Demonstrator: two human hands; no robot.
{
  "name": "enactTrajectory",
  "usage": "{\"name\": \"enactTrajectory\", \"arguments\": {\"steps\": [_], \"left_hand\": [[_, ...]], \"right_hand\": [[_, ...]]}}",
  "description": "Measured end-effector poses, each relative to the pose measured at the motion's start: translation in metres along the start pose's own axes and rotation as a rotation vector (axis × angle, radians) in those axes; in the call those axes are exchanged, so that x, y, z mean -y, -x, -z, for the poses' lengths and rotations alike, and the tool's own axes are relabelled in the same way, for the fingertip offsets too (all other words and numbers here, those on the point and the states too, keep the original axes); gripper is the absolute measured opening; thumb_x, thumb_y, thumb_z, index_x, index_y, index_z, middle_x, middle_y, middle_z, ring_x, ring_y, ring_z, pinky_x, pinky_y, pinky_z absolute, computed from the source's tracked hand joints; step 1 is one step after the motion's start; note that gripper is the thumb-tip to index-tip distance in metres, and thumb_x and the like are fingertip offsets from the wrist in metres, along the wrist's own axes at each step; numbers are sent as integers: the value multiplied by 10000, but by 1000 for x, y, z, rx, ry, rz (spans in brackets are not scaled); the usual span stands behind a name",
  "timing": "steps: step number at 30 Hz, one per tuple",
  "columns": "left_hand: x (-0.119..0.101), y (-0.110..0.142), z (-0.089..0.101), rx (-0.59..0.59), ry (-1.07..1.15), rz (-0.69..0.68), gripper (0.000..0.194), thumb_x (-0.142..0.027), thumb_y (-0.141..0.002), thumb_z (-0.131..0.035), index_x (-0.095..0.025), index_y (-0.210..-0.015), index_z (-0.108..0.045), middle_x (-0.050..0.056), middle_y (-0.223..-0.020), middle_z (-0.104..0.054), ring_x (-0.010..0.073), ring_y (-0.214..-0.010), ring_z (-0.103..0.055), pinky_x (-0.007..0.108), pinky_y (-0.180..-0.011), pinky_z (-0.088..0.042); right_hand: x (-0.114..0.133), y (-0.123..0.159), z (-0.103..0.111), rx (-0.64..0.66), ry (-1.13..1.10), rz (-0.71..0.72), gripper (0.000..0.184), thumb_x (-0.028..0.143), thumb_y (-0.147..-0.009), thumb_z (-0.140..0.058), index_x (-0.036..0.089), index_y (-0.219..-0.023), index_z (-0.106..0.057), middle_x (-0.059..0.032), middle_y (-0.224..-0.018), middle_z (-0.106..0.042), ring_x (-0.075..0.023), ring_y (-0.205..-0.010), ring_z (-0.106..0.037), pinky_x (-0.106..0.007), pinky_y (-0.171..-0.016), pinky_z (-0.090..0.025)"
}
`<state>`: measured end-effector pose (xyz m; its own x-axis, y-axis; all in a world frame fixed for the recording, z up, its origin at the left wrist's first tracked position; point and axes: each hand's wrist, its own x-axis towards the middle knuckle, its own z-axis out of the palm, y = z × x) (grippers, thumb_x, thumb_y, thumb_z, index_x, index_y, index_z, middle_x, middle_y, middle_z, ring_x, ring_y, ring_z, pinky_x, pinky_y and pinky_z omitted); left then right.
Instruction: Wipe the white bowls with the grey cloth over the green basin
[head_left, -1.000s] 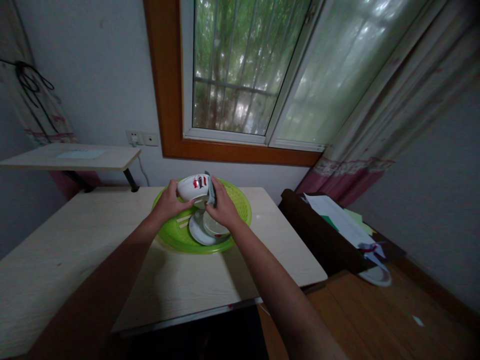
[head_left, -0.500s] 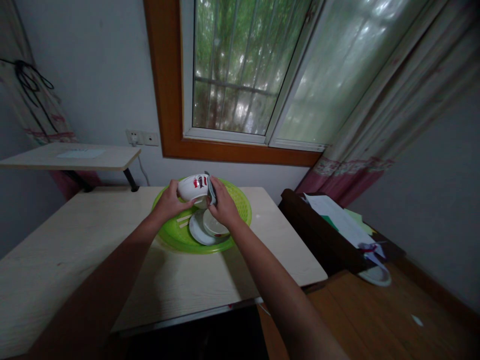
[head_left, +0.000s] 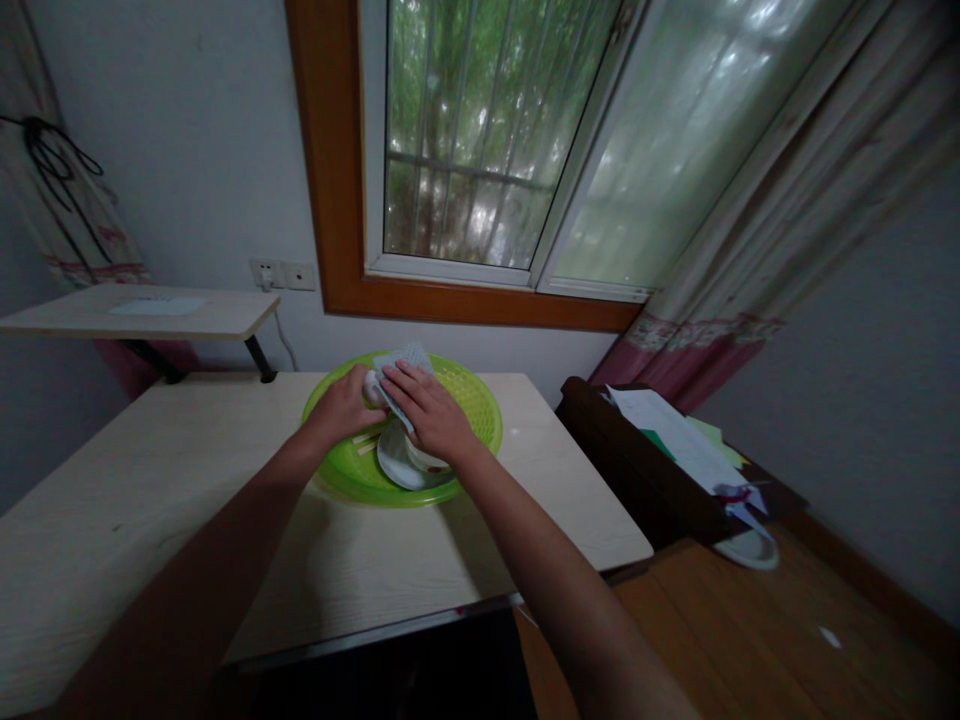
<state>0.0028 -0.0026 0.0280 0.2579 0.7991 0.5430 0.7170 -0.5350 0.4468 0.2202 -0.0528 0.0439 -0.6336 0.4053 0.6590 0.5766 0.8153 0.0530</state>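
Your left hand (head_left: 341,408) grips the bowl (head_left: 372,388), fingers closed around its side, above the green basket (head_left: 485,425) on the table (head_left: 577,480). Your right hand (head_left: 435,412) holds the cloth (head_left: 409,356) against the bowl, fingers stretched across it, thumb hidden. Below, in the basket, a second bowl (head_left: 426,461) sits on a plate (head_left: 393,458), near pale sticks (head_left: 367,441) to its left.

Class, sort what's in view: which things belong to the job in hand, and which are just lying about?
In the job, it seems:
held bowl, in the left hand
cloth, under the right hand
green basket, with plate, second bowl and pale sticks

Lying about:
black cord, far left
paper sheet on the small shelf
papers at the right
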Motion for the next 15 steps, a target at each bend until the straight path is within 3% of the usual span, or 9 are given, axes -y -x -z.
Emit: {"name": "enactTrajectory", "arguments": {"steps": [9,15], "left_hand": [[2,1,-3,-34,-60,-70,454,-455,-697,-757,-240,-1022,-527,80,-986,-665,301,-955,-673,389,-812,-510],[3,1,-4,-27,-81,-52,448,-494,-707,-748,-248,-990,-503,82,-974,-656,310,-964,-667,395,-817,-508]], "right_hand": [[-8,1,-6,-165,-1,-216,689,251,-980,-496,211,-1625,-255,-128,-1610,-402,-274,-1545,-297,-519,-1264,-316],[-5,1,-4,-110,-30,-162,720,339,-986,-527,231,-1631,-227,-112,-1634,-368,-278,-1561,-257,-540,-1274,-286]]}}
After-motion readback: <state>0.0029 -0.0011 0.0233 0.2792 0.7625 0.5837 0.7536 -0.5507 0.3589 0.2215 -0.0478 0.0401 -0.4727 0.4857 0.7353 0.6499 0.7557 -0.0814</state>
